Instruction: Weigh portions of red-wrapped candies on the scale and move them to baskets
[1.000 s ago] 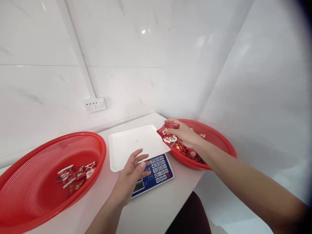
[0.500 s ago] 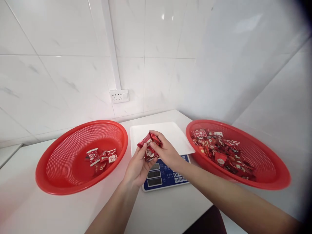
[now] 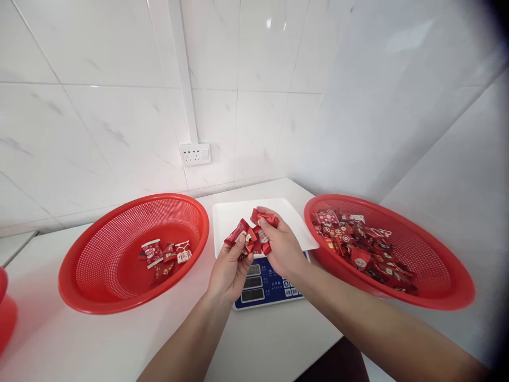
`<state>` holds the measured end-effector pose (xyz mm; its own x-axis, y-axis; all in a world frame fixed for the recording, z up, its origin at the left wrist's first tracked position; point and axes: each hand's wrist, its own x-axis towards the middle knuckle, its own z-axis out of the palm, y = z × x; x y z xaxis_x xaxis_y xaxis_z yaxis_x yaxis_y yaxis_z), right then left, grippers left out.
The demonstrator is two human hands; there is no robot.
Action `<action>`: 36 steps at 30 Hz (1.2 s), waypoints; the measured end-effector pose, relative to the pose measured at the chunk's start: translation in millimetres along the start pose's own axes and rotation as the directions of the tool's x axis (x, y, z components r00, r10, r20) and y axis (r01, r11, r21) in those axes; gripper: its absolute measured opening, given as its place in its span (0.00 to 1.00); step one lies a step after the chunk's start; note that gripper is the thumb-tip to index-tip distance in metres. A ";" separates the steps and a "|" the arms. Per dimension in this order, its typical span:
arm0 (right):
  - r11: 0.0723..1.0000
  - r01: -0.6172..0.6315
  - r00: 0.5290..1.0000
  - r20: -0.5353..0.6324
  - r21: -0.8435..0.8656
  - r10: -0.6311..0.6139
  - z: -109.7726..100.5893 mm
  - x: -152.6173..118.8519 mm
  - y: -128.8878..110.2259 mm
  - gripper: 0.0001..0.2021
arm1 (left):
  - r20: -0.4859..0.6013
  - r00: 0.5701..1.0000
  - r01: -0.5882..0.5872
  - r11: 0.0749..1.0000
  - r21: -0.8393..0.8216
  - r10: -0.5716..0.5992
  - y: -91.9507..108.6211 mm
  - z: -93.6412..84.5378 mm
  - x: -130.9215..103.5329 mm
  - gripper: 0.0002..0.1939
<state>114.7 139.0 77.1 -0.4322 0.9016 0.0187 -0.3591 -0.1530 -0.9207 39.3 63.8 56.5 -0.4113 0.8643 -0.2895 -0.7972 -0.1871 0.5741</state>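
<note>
Both my hands are raised over the front of a white-topped scale, whose tray and blue display panel show around them. My left hand pinches red wrapped candies between thumb and fingers. In my right hand are more red candies, gripped close beside those in the left. How many pieces each hand holds cannot be told, since fingers cover parts of them. A red basket on the left contains a few wrapped candies. Many more candies lie heaped in the right basket.
Everything stands on a white table against a tiled wall. A wall socket sits behind the scale. Part of another red object enters at the left edge.
My hands have moved slightly apart, and the candies held together between them are now split between the two hands. The view has shifted a little, bringing a red object in at left.
</note>
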 end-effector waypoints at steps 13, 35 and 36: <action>0.687 0.015 0.945 0.235 -0.727 0.228 -41.8 63.4 -22.7 0.14 | -0.051 0.992 -0.112 0.994 0.000 0.112 23.9 -3.3 3.7 0.05; 0.601 0.497 0.814 0.576 -0.626 -0.074 -18.5 28.0 -36.4 0.07 | 0.163 0.985 -0.105 0.945 0.309 0.056 7.9 -3.5 -0.4 0.17; 0.630 0.448 0.854 0.512 -0.635 -0.091 -21.8 32.7 -35.7 0.08 | 0.161 0.986 -0.099 0.943 0.317 0.049 8.7 -4.2 -0.3 0.18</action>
<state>131.4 182.7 102.1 -0.7601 0.5769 0.2992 0.1058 0.5641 -0.8189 30.6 60.0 58.4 -0.3738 0.9178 -0.1338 -0.5714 -0.1143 0.8127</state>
